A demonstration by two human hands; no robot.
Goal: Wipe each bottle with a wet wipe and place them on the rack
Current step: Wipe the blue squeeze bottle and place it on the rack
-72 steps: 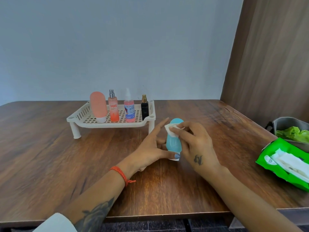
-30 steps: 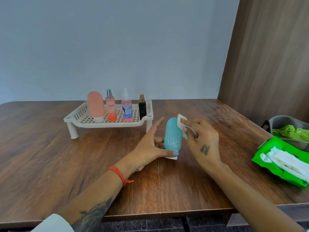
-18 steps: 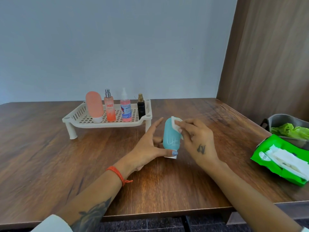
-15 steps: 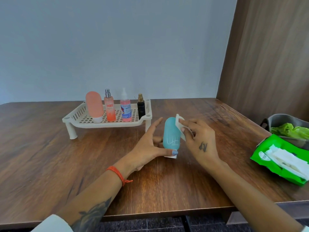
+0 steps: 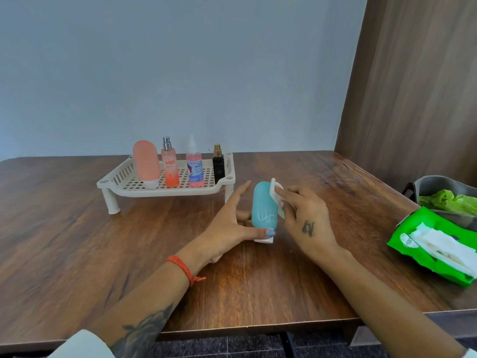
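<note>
A teal squeeze bottle [image 5: 264, 208] stands cap-down on the wooden table [image 5: 77, 241], right of the cream rack [image 5: 165, 191]. My left hand [image 5: 229, 228] pinches it low down, thumb at the white cap, fingers behind, index finger stretched out. My right hand [image 5: 307, 223] holds a small white wet wipe [image 5: 274, 189] against the bottle's upper right side. On the rack stand a pink tube [image 5: 146, 164], an orange spray bottle [image 5: 169, 167], a pink spray bottle [image 5: 194, 169] and a small black bottle [image 5: 218, 167].
A green pack of wet wipes [image 5: 413, 244] lies open at the right edge of the table. Behind it is a grey metal bin [image 5: 438, 182] with a green bag [image 5: 449, 201] inside. A brown panel wall rises on the right.
My right hand has rubbed the wipe over the top and right side of the teal bottle, back and forth. The left hand has kept its hold at the base.
</note>
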